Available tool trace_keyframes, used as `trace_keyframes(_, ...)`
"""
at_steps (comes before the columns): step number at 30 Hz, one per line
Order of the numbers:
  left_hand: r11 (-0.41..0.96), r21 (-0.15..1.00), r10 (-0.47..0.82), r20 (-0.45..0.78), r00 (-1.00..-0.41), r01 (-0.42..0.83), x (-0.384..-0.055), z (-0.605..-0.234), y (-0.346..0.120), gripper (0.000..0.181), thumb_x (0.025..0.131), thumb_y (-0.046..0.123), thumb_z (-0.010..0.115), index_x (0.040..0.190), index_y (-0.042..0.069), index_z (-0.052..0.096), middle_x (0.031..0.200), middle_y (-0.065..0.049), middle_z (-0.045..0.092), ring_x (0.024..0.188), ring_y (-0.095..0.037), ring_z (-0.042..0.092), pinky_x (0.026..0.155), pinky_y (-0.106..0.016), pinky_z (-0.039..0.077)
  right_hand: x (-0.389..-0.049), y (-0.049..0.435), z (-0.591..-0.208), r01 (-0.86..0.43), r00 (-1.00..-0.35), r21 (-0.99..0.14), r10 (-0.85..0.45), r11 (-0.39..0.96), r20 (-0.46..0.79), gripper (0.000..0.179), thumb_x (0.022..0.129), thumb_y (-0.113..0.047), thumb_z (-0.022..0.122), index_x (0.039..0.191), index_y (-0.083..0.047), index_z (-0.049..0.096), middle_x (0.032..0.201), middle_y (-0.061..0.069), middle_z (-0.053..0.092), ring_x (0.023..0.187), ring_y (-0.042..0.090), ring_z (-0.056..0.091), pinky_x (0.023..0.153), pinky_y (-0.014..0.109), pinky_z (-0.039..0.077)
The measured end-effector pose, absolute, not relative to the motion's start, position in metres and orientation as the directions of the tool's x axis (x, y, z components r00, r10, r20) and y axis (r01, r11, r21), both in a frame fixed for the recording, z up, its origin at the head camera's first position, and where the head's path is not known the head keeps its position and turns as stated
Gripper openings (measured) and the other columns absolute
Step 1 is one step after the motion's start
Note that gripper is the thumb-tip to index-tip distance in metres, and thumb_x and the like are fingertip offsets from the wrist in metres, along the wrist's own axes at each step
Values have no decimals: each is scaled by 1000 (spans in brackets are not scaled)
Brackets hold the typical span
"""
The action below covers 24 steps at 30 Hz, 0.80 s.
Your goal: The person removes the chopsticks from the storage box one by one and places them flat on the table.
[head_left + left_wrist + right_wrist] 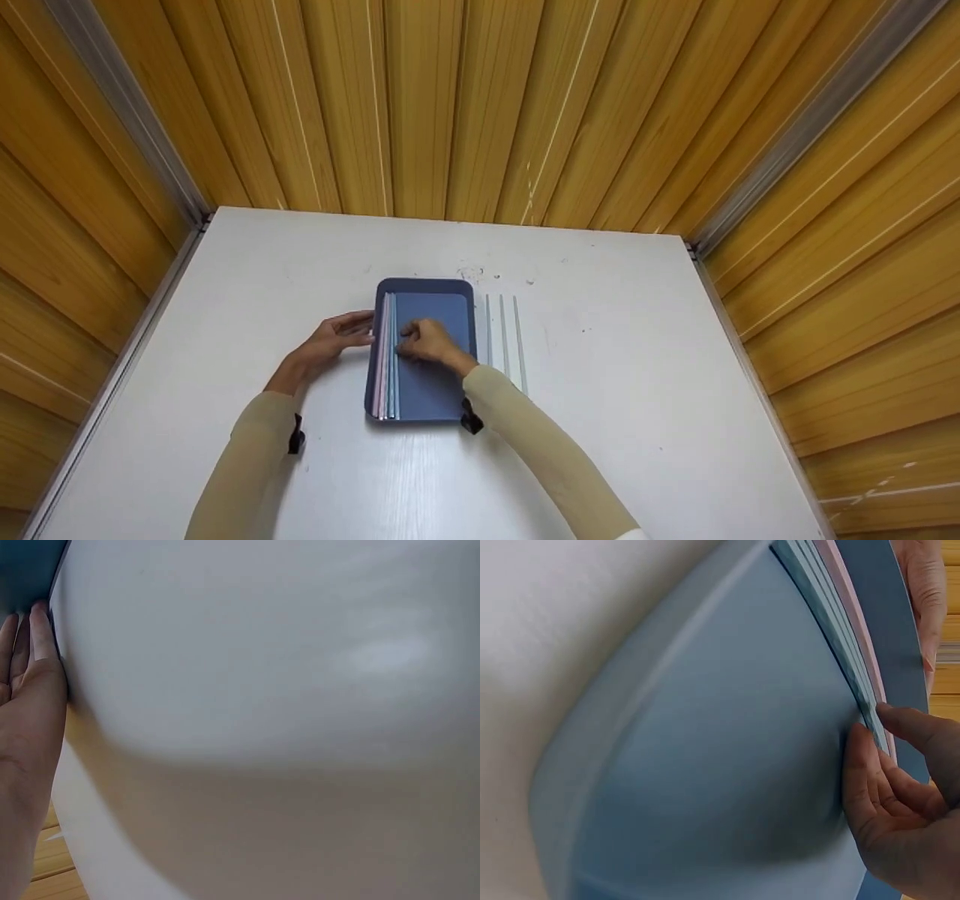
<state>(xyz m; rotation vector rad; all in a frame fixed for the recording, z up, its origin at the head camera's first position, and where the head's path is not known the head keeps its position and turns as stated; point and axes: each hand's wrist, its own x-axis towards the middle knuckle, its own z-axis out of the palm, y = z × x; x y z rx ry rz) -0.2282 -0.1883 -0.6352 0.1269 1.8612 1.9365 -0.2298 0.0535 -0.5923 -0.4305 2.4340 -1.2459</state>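
Note:
A blue rectangular tray (pixel 431 394) lies on the white table, with pink sticks (pixel 380 384) and light blue sticks (pixel 394 386) lined up lengthwise along its left side. My left hand (pixel 334 341) rests against the outside of the tray's left wall, its fingers stretched out along it in the left wrist view. Inside the tray, my right hand (pixel 429 343) has its thumb and forefinger pinched on a light blue stick (pixel 832 645) at the right edge of the row. Its other fingers are bent beside the tray floor.
Three pale, thin sticks (pixel 504 330) lie parallel on the table just right of the tray, partly covered by the right sleeve (pixel 540 442). Small dark marks (pixel 480 272) dot the white tabletop (pixel 615 390) behind the tray. Wood-patterned panels (pixel 480 112) enclose the table.

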Motion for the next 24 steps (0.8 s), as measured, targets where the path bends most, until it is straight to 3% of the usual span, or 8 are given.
trace_keyframes(8, 27, 971, 385, -230, -894, -239, -229, -635, -187, 69, 92, 8, 75, 153, 2, 43, 160, -19, 43, 152, -33, 37, 127, -44, 30, -227, 45, -593, -130, -918, -756, -367, 641, -153, 33, 85, -9, 82, 112, 7, 69, 92, 21, 76, 63, 10, 64, 55, 15, 48)
trace_keyframes(13, 56, 975, 393, -218, -893, -213, -230, -636, -190, 68, 93, 8, 74, 153, 1, 43, 160, -20, 43, 152, -34, 37, 125, -37, 34, -225, 43, -593, -180, -927, -694, -357, 697, -118, 33, 82, -10, 83, 110, 6, 72, 94, 19, 76, 71, 11, 61, 61, 18, 50)
trace_keyframes(17, 57, 977, 395, -211, -894, -206, -230, -636, -191, 68, 93, 8, 74, 153, 1, 43, 160, -20, 43, 151, -35, 38, 121, -30, 39, -224, 42, -591, -187, -930, -678, -351, 711, -112, 30, 81, -4, 79, 107, 9, 72, 92, 20, 75, 67, 11, 58, 59, 18, 49)
trace_keyframes(20, 45, 978, 400, -203, -894, -202, -231, -636, -190, 67, 93, 7, 73, 153, 0, 43, 159, -21, 43, 151, -35, 37, 117, -24, 43, -223, 42, -590, -192, -933, -677, -347, 711, -100, 23, 78, 0, 77, 99, 9, 72, 85, 16, 73, 64, 12, 56, 55, 18, 46)
trace_keyframes(23, 36, 980, 401, -193, -895, -196, -231, -636, -189, 67, 93, 5, 73, 153, -1, 43, 159, -22, 43, 151, -36, 38, 113, -19, 44, -222, 43, -589, -197, -935, -663, -341, 722, -94, 10, 76, 3, 77, 78, 2, 68, 70, 3, 61, 60, 10, 47, 51, 18, 38)
trace_keyframes(24, 36, 981, 400, -191, -896, -193, -231, -636, -189, 66, 93, 5, 73, 152, -2, 43, 159, -22, 43, 151, -36, 38, 112, -18, 45, -222, 44, -589, -198, -936, -661, -341, 724, -93, 16, 74, 3, 77, 70, -1, 63, 65, 0, 54, 58, 9, 44, 49, 18, 36)
